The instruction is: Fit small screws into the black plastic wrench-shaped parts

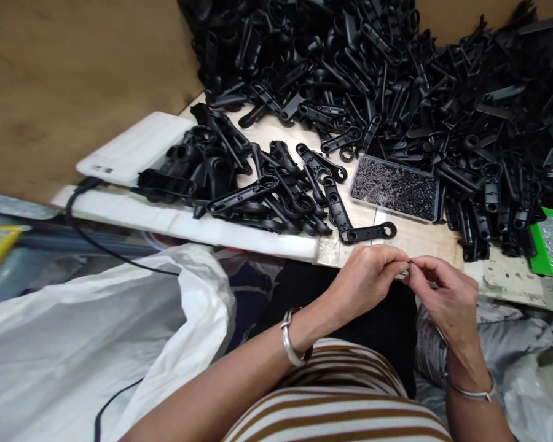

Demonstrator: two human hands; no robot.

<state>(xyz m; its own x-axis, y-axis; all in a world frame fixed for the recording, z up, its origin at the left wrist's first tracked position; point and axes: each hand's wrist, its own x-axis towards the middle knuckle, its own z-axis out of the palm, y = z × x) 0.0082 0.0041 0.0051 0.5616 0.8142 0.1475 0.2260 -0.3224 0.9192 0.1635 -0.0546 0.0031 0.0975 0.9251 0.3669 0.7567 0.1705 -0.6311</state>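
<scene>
My left hand (368, 276) and my right hand (445, 291) meet fingertip to fingertip at the table's front edge. Both are closed in a pinch on a tiny dark piece (410, 263), mostly hidden by the fingers. Just behind them lies a black plastic arm part (371, 232) with a ring end, touching another black arm part (335, 205). A clear rectangular box (394, 187) full of small dark pieces stands behind my hands.
Black plastic parts (327, 67) are heaped across the back and right. More lie at the left beside a white device (136, 147) with a black cable. A green tray (541, 242) holds small metal pieces. A white bag (96, 344) hangs at the lower left.
</scene>
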